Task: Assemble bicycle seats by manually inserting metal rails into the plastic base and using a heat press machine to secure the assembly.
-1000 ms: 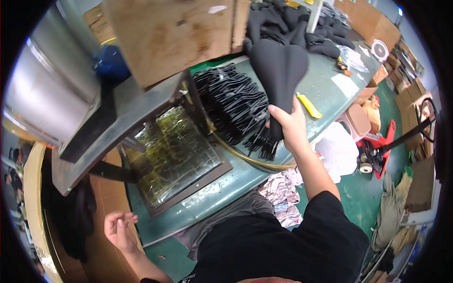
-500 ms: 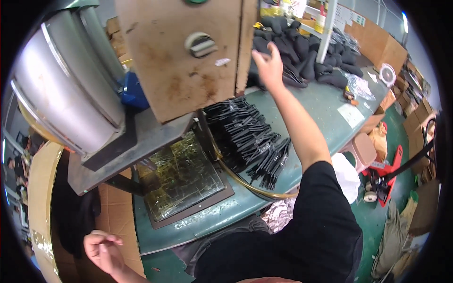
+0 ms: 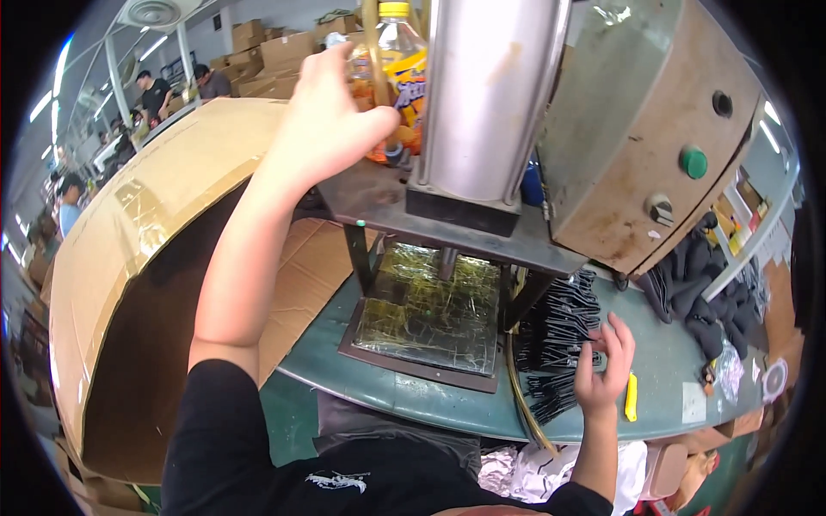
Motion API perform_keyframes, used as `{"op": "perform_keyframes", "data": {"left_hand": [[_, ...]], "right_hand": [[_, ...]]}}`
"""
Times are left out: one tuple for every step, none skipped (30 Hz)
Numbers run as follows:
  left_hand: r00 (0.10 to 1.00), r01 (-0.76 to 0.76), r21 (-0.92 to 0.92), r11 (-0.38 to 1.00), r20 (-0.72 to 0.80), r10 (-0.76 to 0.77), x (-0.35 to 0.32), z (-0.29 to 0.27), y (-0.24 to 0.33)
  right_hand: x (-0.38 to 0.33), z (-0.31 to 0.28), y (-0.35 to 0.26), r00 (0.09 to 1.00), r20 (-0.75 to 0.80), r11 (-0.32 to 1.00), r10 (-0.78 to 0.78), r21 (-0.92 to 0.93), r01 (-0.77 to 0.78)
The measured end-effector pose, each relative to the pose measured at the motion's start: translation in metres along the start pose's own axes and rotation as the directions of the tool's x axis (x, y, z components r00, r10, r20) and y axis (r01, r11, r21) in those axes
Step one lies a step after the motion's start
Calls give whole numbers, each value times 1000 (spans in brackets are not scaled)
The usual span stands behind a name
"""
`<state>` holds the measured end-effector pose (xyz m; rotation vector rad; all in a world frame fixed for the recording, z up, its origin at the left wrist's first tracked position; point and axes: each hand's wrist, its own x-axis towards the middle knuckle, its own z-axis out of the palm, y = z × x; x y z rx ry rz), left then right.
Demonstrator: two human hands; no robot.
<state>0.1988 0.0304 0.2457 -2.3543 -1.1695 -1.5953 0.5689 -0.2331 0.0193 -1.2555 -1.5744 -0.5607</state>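
Observation:
My left hand (image 3: 331, 129) is raised at the press's left side, fingers stretched up and thumb apart. It is beside a clear bottle (image 3: 397, 34) with a yellow cap and an orange-yellow packet (image 3: 409, 90); whether the fingertips touch either is hidden. My right hand (image 3: 609, 361) hovers over the green table with loosely bent, parted fingers and nothing visible in them. Just left of it lies a pile of thin black strips (image 3: 555, 322). A slim yellow tool (image 3: 631, 397), shaped like a utility knife, lies to its right.
The press has a metal cylinder (image 3: 490, 103), a tape-covered lower plate (image 3: 422, 331) and a control box (image 3: 637, 146). A large open carton (image 3: 163, 202) stands at left. Dark padded pieces (image 3: 701, 275) are heaped at right. A brass-coloured hose (image 3: 520, 400) crosses the table edge.
The view has swung left. My left hand has risen from low beside the carton to the bottle and packet. My right hand has come back from the dark heap to beside the strips.

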Motion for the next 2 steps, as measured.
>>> {"op": "perform_keyframes", "data": {"left_hand": [[996,26,-7,1000,82,-26,1,-5,4],[985,49,-18,999,167,-45,3,-12,10]], "right_hand": [[-3,-4,-5,1000,7,1000,-18,-15,18],[-9,-10,-9,999,11,999,-32,-35,32]]}}
